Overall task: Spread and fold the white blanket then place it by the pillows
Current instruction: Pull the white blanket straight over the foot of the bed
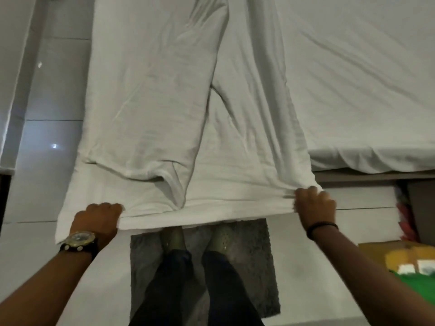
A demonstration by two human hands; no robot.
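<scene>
White, creased cotton blanket (164, 102) lies lengthwise on the sheeted bed (353, 78), near edge pulled off the foot. Left hand (97, 220) and right hand (314, 205) grip that edge, fingers curled. Spreading looks underway, one layer doubled over; final folds and placing remain. No pillows visible.

I can read no text anywhere in front of me. The dial of the watch (80, 241) on my left wrist is too blurred to make out any brand or numerals, and the small white packets (416, 267) on the green and yellow surface at my lower right are too small and soft for me to tell whether they carry any print.
</scene>
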